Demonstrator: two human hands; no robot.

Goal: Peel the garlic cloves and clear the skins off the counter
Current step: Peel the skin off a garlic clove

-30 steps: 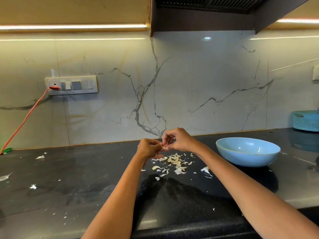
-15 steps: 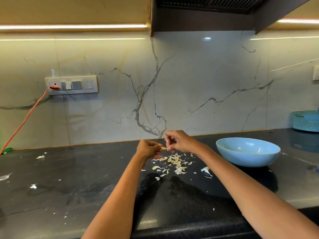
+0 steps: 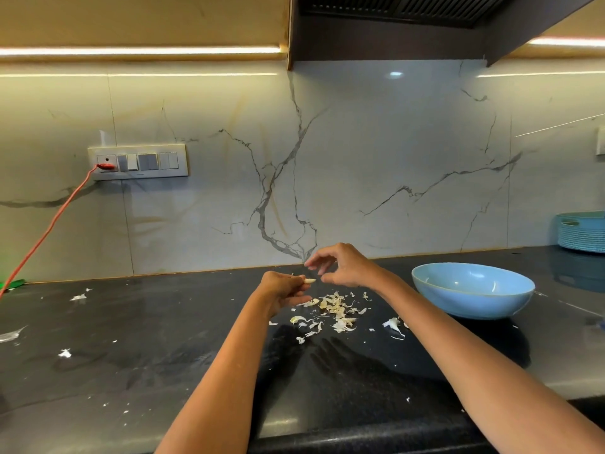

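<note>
Pale garlic clove [image 3: 309,281] pinched in left hand [image 3: 281,287] over skins [image 3: 334,309] so scraps gather; right hand [image 3: 343,265] loose, holding nothing

We see two bare forearms reaching in from the bottom edge, with no sleeves, cuffs, gloves, watches or bracelets on the parts that show. The left hand [image 3: 282,287] and the right hand [image 3: 343,265] are bare too, and we make out no rings. The fingernails look short and unpainted, though they are small.
</note>
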